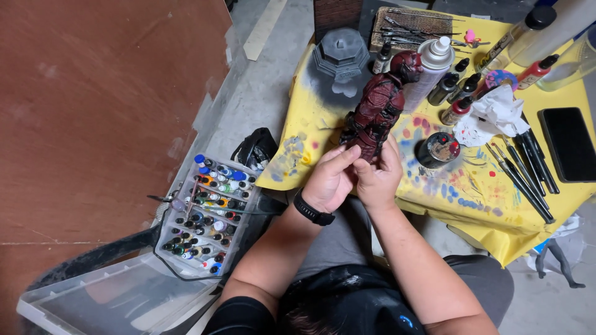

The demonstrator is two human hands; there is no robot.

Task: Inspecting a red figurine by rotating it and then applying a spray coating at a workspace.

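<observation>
A dark red figurine (380, 105) stands tilted above a yellow-covered table (484, 205). Both of my hands grip its lower end. My left hand (329, 180), with a black watch on the wrist, wraps the figurine's legs from the left. My right hand (377, 177) holds the same lower part from the right, thumb pressed against it. The figurine's head points away from me, toward a white spray can (431, 65).
On the table are several brushes (524, 167), dropper bottles (456, 93), a crumpled white tissue (493, 115), a paint-stained jar (437, 149), a black phone (568, 144) and a grey model base (340, 54). A clear case of small paint bottles (208, 214) sits at my left.
</observation>
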